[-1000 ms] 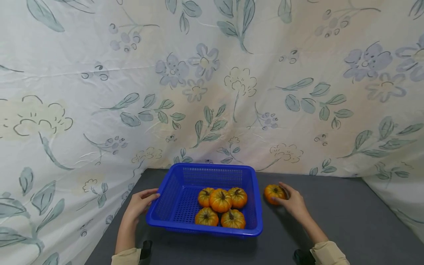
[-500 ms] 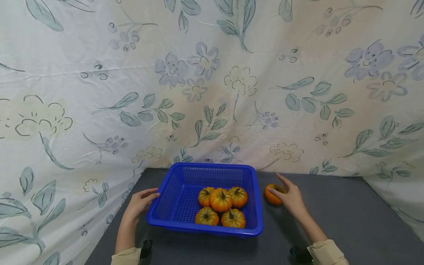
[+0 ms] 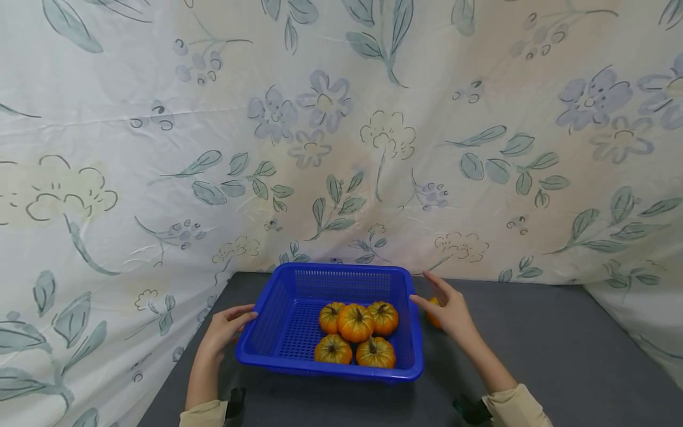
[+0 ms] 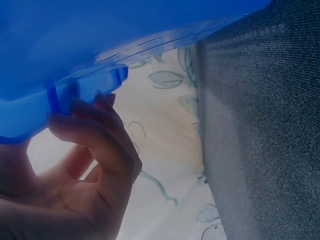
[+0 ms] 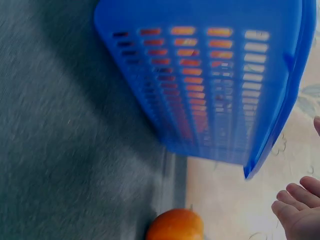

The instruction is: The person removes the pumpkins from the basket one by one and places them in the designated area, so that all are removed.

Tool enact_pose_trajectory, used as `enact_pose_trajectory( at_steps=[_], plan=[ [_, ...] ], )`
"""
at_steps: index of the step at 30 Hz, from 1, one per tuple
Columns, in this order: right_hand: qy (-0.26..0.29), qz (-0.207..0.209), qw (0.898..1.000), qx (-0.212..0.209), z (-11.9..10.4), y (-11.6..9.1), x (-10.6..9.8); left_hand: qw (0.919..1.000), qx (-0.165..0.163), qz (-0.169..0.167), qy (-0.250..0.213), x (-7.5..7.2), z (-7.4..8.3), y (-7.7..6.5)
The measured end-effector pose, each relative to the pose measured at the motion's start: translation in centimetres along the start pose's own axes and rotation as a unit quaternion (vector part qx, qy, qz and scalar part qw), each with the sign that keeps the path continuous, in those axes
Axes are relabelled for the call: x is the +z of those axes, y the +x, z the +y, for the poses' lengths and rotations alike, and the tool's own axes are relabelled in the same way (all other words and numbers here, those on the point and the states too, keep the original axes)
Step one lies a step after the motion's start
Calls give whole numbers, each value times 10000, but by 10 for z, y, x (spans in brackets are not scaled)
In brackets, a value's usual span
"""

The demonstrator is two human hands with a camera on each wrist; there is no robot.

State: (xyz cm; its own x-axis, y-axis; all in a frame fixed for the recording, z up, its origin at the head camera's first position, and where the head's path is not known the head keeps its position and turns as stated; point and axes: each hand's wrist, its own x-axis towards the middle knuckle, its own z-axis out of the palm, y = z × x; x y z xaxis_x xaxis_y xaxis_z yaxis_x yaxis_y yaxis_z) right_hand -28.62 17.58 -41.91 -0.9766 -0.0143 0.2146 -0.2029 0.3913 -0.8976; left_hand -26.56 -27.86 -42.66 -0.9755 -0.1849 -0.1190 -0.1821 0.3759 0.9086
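Observation:
A blue plastic basket (image 3: pixel 277 360) with slotted walls stands before me, with several small orange pumpkins (image 3: pixel 356 323) grouped in its right half. My left hand (image 3: pixel 221 329) grips its left rim; in the left wrist view, curled fingers (image 4: pixel 82 127) hold the rim from below. Near the right rim is my right hand (image 3: pixel 453 314), its fingers extended and thumb apart, holding nothing. Another pumpkin (image 3: pixel 433 321) lies outside on the right, largely covered by that hand in the head view. The right wrist view shows this pumpkin (image 5: pixel 176 227) on the dark surface, apart from the fingers.
A dark grey tabletop (image 3: pixel 560 344) extends under and around the basket. Behind it hangs a pale floral cloth (image 3: pixel 341 148), which also closes off the left and right sides.
My right hand has let go of the pumpkin outside the basket and moved left to the basket's right rim, its fingers opening. The left hand has stayed at the left rim.

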Motion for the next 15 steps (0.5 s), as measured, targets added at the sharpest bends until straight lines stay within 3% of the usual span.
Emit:
enact_pose_trajectory(
  at_steps=[6, 15],
  plan=[
    [61, -179, 9996, -218, -8, 0, 12, 10000, 52, -21, 3, 0, -1, 1],
    [224, -532, 9983, -65, -17, -3, 31, 10000, 31, -20, 5, 1, -1, 1]
  ],
)
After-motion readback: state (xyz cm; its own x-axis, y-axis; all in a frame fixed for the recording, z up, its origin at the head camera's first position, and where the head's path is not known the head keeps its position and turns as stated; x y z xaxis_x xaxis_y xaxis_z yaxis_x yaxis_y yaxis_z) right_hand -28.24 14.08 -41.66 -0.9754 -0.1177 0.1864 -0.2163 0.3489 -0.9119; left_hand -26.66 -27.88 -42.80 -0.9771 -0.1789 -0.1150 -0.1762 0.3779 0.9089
